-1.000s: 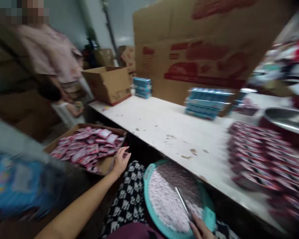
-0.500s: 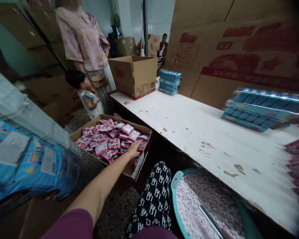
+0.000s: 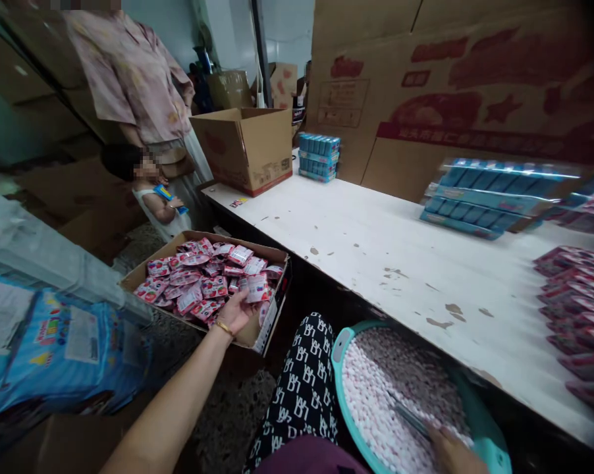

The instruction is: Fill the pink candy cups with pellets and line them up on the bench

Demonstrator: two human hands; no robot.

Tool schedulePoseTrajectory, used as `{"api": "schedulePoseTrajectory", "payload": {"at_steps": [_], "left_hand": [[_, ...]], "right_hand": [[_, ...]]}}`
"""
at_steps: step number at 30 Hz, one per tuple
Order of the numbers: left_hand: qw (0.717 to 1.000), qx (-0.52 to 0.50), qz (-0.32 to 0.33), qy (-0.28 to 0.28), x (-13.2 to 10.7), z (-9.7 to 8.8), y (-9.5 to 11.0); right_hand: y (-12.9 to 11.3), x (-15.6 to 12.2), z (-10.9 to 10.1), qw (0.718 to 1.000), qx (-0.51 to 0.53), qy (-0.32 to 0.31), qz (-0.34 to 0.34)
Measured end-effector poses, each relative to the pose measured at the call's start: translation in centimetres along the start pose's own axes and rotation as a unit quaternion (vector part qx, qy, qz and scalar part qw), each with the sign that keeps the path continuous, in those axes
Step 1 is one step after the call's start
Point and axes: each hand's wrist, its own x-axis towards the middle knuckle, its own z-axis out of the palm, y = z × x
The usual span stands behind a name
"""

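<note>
Over the near right corner of a shallow cardboard box, my left hand pinches a pink-and-white packet. Many similar small pink packets lie heaped in that box. At the lower right, my right hand is closed round a narrow metal tool; I cannot make out its exact kind. The tool's far end rests among small pale pink and white pellets in a turquoise basin. Shadow darkens the basin's far side.
A white worn table runs along the right, bearing an open carton, blue packs and stacked pink packets. Blue bags stand at left. An adult and a child stand beyond the box.
My left hand has drawn back toward me and lifted a packet off the heap. My right hand has come into fuller view on the metal tool. The view has shifted slightly right.
</note>
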Motion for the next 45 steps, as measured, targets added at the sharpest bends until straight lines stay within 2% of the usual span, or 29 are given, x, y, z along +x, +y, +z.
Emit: {"api": "schedulePoseTrajectory", "payload": {"at_steps": [2, 4, 6, 8, 12, 17, 20, 23, 26, 30, 33, 35, 38, 40, 42, 45], "left_hand": [[0.998, -0.04, -0.05, -0.017, -2.8, 2.0, -1.1], [0.991, -0.034, -0.101, -0.078, -5.4, 4.5, -3.1], [0.98, -0.011, -0.133, -0.145, -7.4, 6.9, -5.3], [0.976, 0.027, -0.124, -0.175, -8.6, 8.7, -7.4], [0.963, 0.184, -0.06, -0.188, -8.5, 11.4, -10.4], [0.906, 0.355, 0.038, -0.226, -7.6, 15.3, -12.7], [0.876, 0.391, 0.09, -0.268, -7.7, 17.7, -14.4], [0.852, 0.403, 0.13, -0.306, -8.2, 19.4, -16.1], [0.845, 0.406, 0.137, -0.319, -8.6, 20.1, -17.3], [0.845, 0.413, 0.134, -0.311, -8.8, 20.4, -18.1], [0.857, 0.406, 0.121, -0.293, -8.5, 19.9, -18.0], [0.871, 0.391, 0.11, -0.277, -8.2, 19.2, -17.6], [0.891, 0.368, 0.099, -0.245, -7.6, 17.9, -16.7], [0.901, 0.36, 0.09, -0.223, -7.3, 17.2, -16.2], [0.908, 0.355, 0.084, -0.207, -7.1, 16.7, -15.9], [0.913, 0.35, 0.081, -0.194, -6.9, 16.3, -15.8]], "right_hand": [[-2.7, 1.0, 2.6, 0.999, 0.041, 0.006, 0.002], [-5.4, 1.9, 4.4, 0.995, 0.098, 0.034, 0.008], [-7.3, 2.6, 4.9, 0.985, 0.164, 0.03, 0.042], [-8.0, 3.0, 4.4, 0.976, 0.212, 0.019, 0.046], [-7.3, 2.1, 1.3, 0.968, 0.249, 0.019, 0.037], [-8.0, -0.3, -6.0, 0.972, 0.232, -0.017, -0.025], [-9.8, -1.3, -10.7, 0.988, 0.135, -0.056, -0.059], [-12.1, -1.7, -13.7, 0.995, -0.042, -0.083, -0.041], [-14.6, -1.6, -14.5, 0.976, -0.198, -0.083, -0.029], [-17.2, -1.4, -14.3, 0.954, -0.283, -0.067, -0.077], [-16.9, -1.6, -15.0, 0.952, -0.288, -0.046, -0.098], [-15.1, -1.8, -15.5, 0.953, -0.286, -0.046, -0.091], [-11.0, -1.6, -14.0, 0.963, -0.258, -0.074, -0.027], [-8.9, -1.1, -10.8, 0.971, -0.213, -0.103, 0.031], [-8.3, -0.2, -6.6, 0.977, -0.165, -0.127, 0.051], [-9.6, 1.4, -1.0, 0.986, -0.093, -0.134, 0.035]]}}
